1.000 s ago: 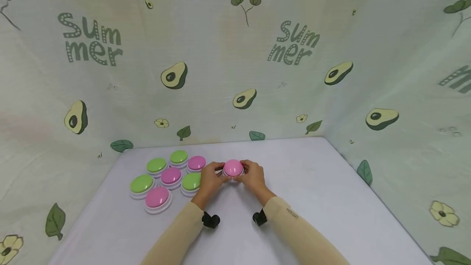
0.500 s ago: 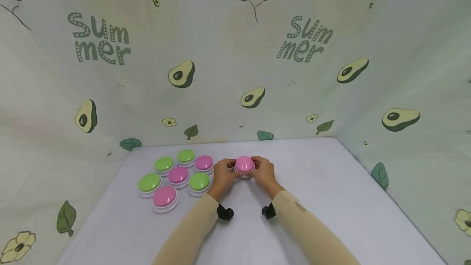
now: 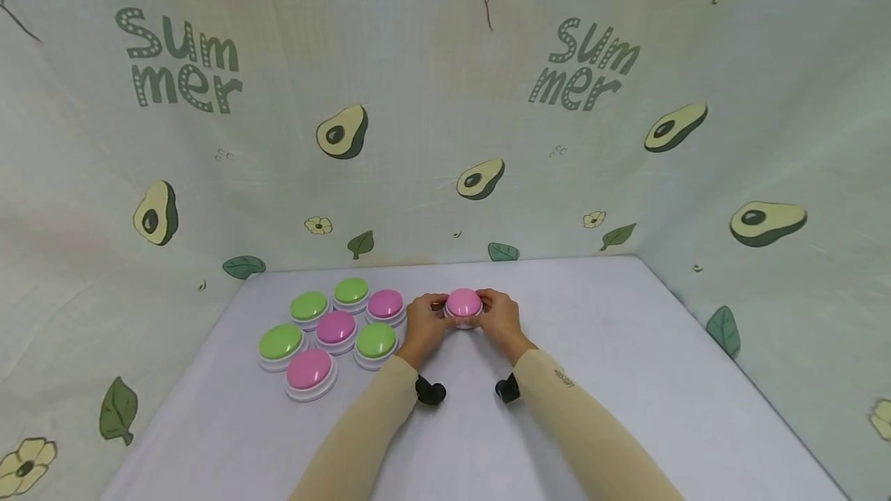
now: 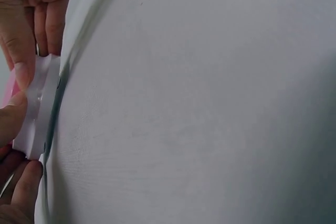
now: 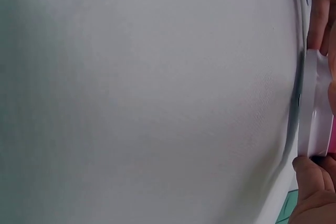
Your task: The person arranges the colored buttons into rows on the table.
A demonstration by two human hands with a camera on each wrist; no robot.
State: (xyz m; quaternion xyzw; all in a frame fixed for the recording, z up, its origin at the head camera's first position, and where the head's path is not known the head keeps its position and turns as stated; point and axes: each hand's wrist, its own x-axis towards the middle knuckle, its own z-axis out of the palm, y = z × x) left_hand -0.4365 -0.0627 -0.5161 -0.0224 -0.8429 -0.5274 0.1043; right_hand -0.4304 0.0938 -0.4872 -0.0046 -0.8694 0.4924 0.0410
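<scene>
Both hands grip one pink push button (image 3: 463, 302) with a white round base, near the back of the table. My left hand (image 3: 425, 325) holds its left side and my right hand (image 3: 500, 318) its right side, thumbs meeting at the front. In the left wrist view the white base (image 4: 41, 106) shows edge-on, between fingers and very close to the white cloth. The right wrist view has the same base (image 5: 315, 106) at its right edge, fingers above and below. To the left of my left hand stands another pink button (image 3: 385, 304).
Several green and pink buttons stand grouped at the table's left, among them a green one (image 3: 376, 340) and a front pink one (image 3: 309, 369). A cloth with avocado prints (image 3: 411, 130) hangs behind the white table (image 3: 592, 377) and along its sides.
The held pink button has shifted slightly away and to the right relative to the others, with both hands keeping their grip. The head view has turned a little.
</scene>
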